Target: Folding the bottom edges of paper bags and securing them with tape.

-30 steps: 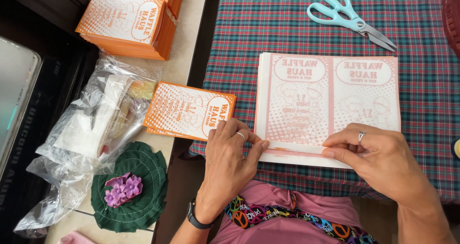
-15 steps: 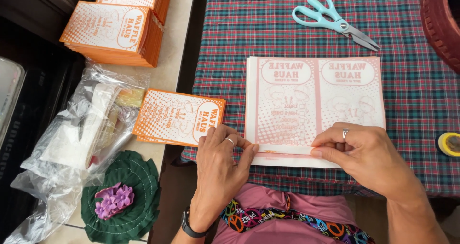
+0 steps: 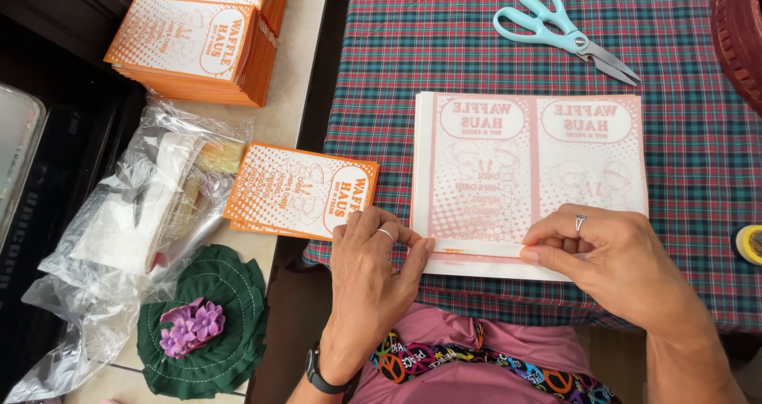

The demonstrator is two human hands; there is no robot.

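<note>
A stack of pale pink printed paper sheets (image 3: 528,166) lies on the plaid tablecloth (image 3: 476,47) in front of me. My left hand (image 3: 369,281) pinches the near left corner of the top sheet, where a narrow strip along the near edge is folded over. My right hand (image 3: 615,265) presses its fingertips on the same folded strip, further right. Both hands wear a ring; a dark watch sits on the left wrist.
Light blue scissors (image 3: 559,31) lie at the back of the cloth. Orange printed paper bags (image 3: 302,191) and taller orange stacks (image 3: 194,51) sit left on a pale counter, beside crumpled clear plastic bags (image 3: 143,213), a green cloth with purple flowers (image 3: 202,325) and a yellow tape roll (image 3: 748,244).
The view has shifted slightly; both hands stay on the near edge of the top sheet, with the fingers drawn a little closer along the folded strip.
</note>
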